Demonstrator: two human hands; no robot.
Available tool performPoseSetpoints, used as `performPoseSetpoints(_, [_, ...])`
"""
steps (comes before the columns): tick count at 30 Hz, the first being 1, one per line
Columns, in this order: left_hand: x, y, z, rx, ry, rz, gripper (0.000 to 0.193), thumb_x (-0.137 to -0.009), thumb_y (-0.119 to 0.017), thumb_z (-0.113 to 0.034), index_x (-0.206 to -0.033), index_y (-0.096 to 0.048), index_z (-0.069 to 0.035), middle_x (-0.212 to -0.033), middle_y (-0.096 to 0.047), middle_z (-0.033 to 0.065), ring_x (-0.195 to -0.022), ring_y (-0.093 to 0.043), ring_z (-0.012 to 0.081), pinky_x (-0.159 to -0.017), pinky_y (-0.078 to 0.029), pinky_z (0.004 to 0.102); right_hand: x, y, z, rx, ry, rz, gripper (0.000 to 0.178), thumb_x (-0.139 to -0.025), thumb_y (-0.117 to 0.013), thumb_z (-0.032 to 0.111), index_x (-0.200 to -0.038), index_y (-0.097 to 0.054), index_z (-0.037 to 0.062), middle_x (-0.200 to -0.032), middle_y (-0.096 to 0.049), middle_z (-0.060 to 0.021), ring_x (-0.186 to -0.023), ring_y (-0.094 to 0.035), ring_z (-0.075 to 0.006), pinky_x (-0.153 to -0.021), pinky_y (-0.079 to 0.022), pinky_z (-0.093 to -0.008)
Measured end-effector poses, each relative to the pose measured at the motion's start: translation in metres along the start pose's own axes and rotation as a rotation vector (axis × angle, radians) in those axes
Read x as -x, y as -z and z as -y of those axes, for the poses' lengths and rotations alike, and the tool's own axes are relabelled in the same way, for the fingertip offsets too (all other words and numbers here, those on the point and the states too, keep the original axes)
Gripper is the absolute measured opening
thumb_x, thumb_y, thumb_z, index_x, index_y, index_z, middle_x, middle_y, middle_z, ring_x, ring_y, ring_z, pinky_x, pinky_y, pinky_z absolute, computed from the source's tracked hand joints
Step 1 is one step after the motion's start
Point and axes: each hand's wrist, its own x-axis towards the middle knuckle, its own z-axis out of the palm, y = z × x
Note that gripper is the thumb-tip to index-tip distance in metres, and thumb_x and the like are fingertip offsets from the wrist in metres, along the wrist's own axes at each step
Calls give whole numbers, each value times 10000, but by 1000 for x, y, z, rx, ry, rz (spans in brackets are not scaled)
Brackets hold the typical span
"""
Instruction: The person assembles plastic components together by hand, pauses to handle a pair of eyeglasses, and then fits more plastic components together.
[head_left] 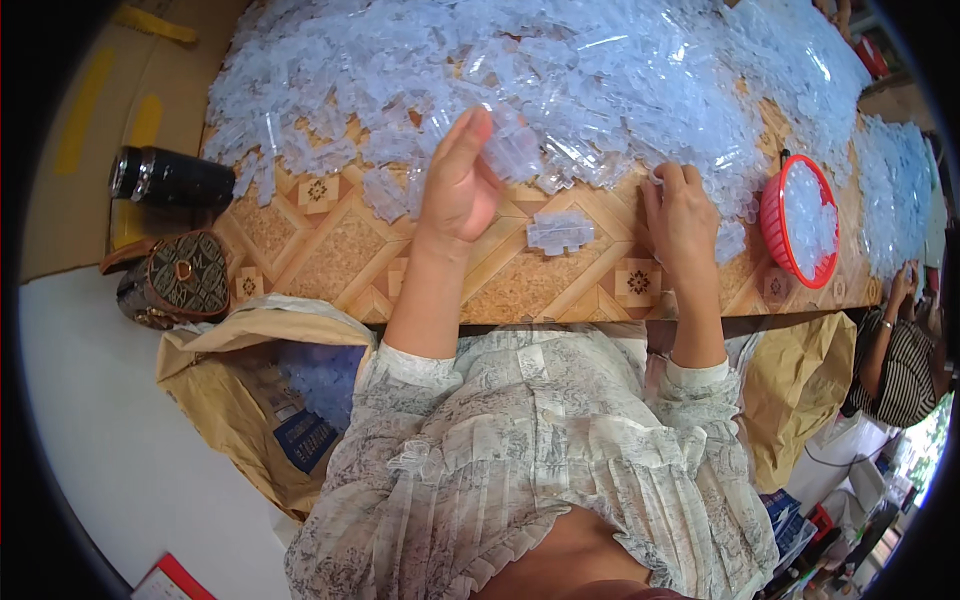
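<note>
My left hand (pixel 463 180) is raised at the near edge of a large pile of clear plastic pieces (pixel 600 80), fingers stretched upward and palm turned to the right. A clear piece (pixel 513 150) shows just beyond its fingers; whether they touch is unclear. To the right, my right hand (pixel 684 215) bends its fingers down at the pile's edge, closed on a small clear plastic piece (pixel 657 181) partly hidden by the fingertips. Between my hands, a small group of clear pieces (pixel 560 232) lies flat on the patterned tabletop (pixel 480 285).
A red plastic basket (pixel 772 215) of clear pieces stands at the right. On the left are a black flask (pixel 175 178) and a patterned pouch (pixel 180 278). Open brown paper sacks (pixel 215 425) stand below the table edge. Another person's striped sleeve (pixel 905 375) shows far right.
</note>
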Motion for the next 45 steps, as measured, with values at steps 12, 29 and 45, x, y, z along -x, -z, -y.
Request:
performPoseSetpoints(12, [-5, -2, 4, 57, 116, -50, 454, -916, -520, -453, -1045, -567, -20, -909, -620, 104, -809, -606, 219, -710, -508, 336, -11, 4, -6, -66, 81, -128, 75, -838, -560, 99, -850, -542, 28, -802, -593, -131, -665, -601, -293, -577, -491, -387])
performPoseSetpoints(29, [-2, -11, 10, -473, -264, -189, 467, -965, -421, -475, -808, -526, -48, -735, -497, -6, -666, -431, 69, -603, -385, 228, -18, -1, 106, -1627, -181, 491, 192, -888, -577, 84, -1069, -584, 21, -776, -586, -27, -645, -555, -93, -572, -461, -225])
performPoseSetpoints(45, [15, -26, 15, -545, -338, -86, 347, -888, -609, -400, -917, -579, -55, -814, -540, 7, -826, -511, 96, -752, -434, 251, -23, -14, 92, -1727, -354, 499, 253, -915, -521, 307, -982, -540, 64, -818, -532, -7, -759, -515, -86, -636, -433, -271])
